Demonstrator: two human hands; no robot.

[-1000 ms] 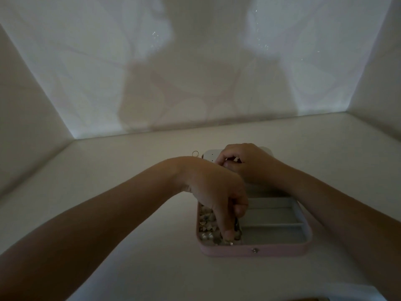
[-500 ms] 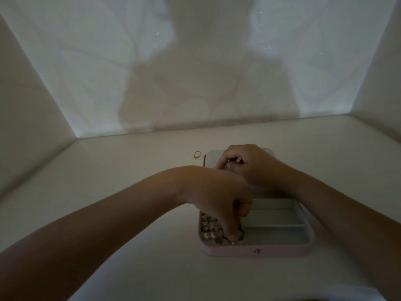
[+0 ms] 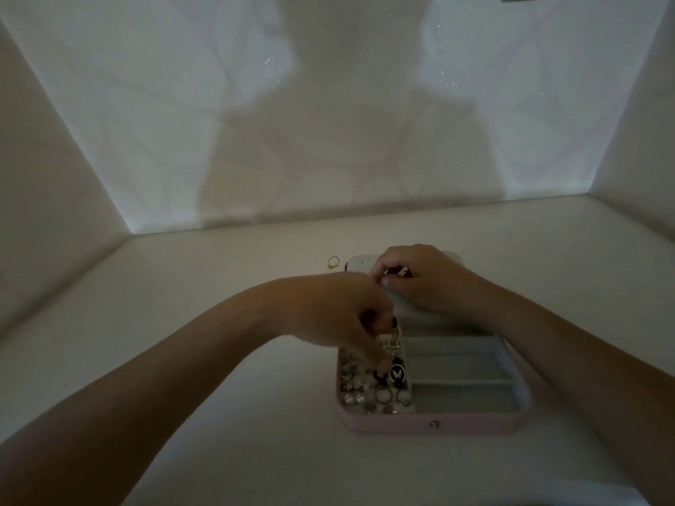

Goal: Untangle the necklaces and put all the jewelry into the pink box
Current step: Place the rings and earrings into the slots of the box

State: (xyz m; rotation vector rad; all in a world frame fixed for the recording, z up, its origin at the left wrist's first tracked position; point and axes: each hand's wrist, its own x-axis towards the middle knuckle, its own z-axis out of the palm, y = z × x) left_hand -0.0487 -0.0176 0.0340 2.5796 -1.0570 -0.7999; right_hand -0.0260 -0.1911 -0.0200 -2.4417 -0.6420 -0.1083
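While the left hand (image 3: 343, 315) curls into the shallow pink box (image 3: 475, 425), grip unclear, the right hand (image 3: 423, 279) pinches a small dark piece (image 3: 400, 273).

Checked for markings. No lettering, numerals, brand names or labels can be read on any surface from where I stand; the light is low. One sign noted: a white butterfly-like figure on a round black charm (image 3: 396, 372), lying among the jewelry (image 3: 369, 396) in the left compartment of the pink box (image 3: 383, 424). The figure is small and dim; its finer detail cannot be made out.
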